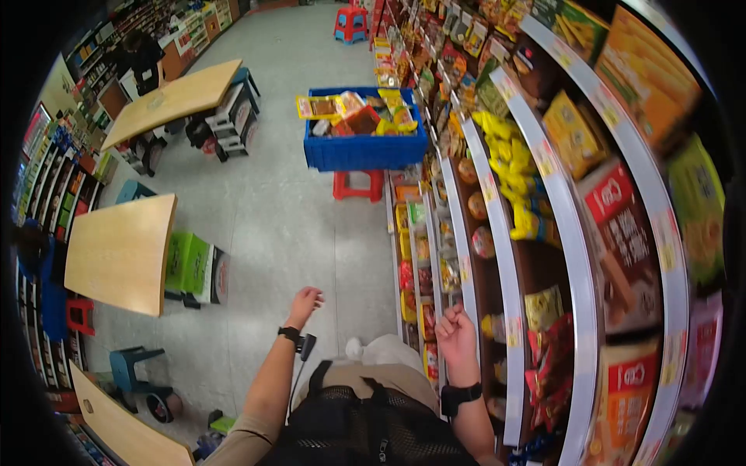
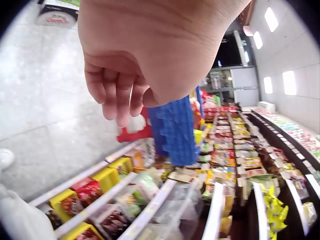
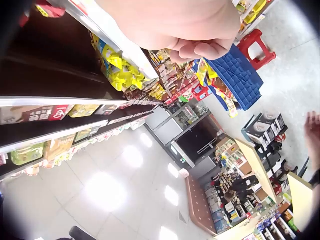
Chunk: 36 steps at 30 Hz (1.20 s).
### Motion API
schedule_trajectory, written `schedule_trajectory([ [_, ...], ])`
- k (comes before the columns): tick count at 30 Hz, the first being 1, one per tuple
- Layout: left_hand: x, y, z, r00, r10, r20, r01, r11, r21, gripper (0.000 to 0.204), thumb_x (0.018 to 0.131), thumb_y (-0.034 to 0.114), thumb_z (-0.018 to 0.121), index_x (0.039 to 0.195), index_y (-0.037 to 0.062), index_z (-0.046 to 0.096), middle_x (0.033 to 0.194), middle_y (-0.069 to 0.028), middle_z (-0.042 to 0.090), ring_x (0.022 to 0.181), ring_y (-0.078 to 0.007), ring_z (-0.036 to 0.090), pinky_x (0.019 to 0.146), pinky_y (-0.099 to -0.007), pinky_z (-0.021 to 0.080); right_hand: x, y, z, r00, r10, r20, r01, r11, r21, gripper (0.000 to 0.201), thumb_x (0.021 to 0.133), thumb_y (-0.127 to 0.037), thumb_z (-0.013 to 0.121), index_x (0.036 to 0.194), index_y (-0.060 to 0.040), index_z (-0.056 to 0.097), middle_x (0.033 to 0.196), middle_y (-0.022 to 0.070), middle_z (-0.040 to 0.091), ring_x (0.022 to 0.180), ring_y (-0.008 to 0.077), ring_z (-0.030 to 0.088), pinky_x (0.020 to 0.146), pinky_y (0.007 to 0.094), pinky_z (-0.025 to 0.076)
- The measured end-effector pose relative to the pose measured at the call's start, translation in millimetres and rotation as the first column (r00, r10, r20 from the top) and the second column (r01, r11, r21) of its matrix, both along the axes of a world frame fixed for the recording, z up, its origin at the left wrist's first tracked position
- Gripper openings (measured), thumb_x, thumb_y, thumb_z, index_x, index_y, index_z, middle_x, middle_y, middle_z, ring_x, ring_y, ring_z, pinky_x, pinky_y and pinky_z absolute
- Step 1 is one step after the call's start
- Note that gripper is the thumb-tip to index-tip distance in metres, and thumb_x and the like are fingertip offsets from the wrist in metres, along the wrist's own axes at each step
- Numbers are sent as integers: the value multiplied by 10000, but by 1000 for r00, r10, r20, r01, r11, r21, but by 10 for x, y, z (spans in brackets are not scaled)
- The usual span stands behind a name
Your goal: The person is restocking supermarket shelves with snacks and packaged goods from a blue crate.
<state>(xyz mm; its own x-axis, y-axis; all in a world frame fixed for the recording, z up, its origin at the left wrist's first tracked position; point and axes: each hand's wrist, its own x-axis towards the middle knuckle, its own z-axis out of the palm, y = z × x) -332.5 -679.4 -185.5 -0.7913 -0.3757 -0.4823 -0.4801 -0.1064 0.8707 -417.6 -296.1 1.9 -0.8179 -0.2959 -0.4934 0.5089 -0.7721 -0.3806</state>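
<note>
My left hand (image 1: pixel 305 307) hangs over the grey floor in front of my body. In the left wrist view its fingers (image 2: pixel 123 97) curl loosely with nothing in them. Beside the snack shelves, my right hand (image 1: pixel 456 332) is raised with its fingers (image 3: pixel 205 50) bent towards the palm, and nothing shows in it. Nearest to it are the shelf fronts, with red snack packets (image 1: pixel 546 380) lower down and yellow bags (image 1: pixel 505 155) farther along. Ahead, a blue crate (image 1: pixel 365 151) full of packaged snacks stands on a red stool (image 1: pixel 357 185), apart from both hands.
Snack shelves (image 1: pixel 571 233) run along my right side. Wooden tables (image 1: pixel 120 252) stand on the left, with a green box (image 1: pixel 186 262) and a dark stool (image 1: pixel 138 371) near them. A person (image 1: pixel 144 66) is at the far table. Grey floor (image 1: pixel 264 225) stretches ahead.
</note>
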Motion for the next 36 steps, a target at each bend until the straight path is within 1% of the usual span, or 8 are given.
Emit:
schedule_trajectory([
  [6,-1708,-266,380,966,-233,-110,236,972,15,270,995,235,484,1026,30,657,827,-57,701,683,-114,612,623,-261,488,-1196,-543,-523,985,-70,158,75,997,-26,173,859,26,458,925,-104,552,734,7,477,527,120,401,485,266,360],
  [11,-1130,-1445,-2094,895,-435,99,446,878,-175,322,926,356,573,940,56,690,800,-118,699,702,-252,662,685,-362,537,-2564,-1029,-884,956,-42,292,105,973,-205,121,885,-24,498,907,-120,568,716,-7,517,508,116,428,487,268,364],
  [14,-875,-2245,-1556,266,-622,736,872,481,91,208,880,158,533,926,1,662,836,-129,724,660,-295,701,535,-416,510,-3492,-1408,-761,957,-52,286,129,957,-259,108,898,-20,500,905,-109,561,703,-12,520,505,106,426,485,259,353],
  [15,-1344,-2137,-696,410,-203,889,242,964,108,248,893,134,502,991,-36,653,920,-139,729,672,-293,712,513,-410,504,-3851,-1537,-661,966,-57,254,123,959,-254,108,904,-20,497,909,-108,561,706,-12,517,505,105,424,487,257,351],
  [17,-1693,-2854,-768,390,-160,907,149,983,109,251,894,152,551,1081,19,651,984,-142,721,786,-309,715,598,-429,535,-4484,-1832,-515,970,-79,230,139,956,-257,108,909,-21,494,912,-106,560,709,-13,514,504,104,422,490,256,348],
  [20,-2363,-3383,-797,256,-235,938,965,128,-231,240,853,321,681,985,127,731,1010,-123,700,1053,-307,637,849,-451,527,-5135,-2151,-360,986,-63,152,100,964,-248,111,913,-23,492,914,-108,563,725,-13,507,511,104,422,493,254,343],
  [23,-3909,-3532,-516,908,79,412,114,899,-423,256,889,227,597,924,-3,704,845,-148,718,786,-259,706,670,-367,555,-5618,-2438,-276,988,-47,149,87,958,-273,116,914,-23,493,918,-114,564,739,-15,502,521,103,427,494,254,352],
  [36,-9348,-2956,-212,810,-582,-69,440,681,-585,209,927,233,602,934,29,645,817,-168,693,781,-310,692,694,-393,529,-6539,-3196,-578,757,-588,285,601,798,52,151,840,10,497,905,-116,548,731,-1,502,510,107,382,494,255,339],
])
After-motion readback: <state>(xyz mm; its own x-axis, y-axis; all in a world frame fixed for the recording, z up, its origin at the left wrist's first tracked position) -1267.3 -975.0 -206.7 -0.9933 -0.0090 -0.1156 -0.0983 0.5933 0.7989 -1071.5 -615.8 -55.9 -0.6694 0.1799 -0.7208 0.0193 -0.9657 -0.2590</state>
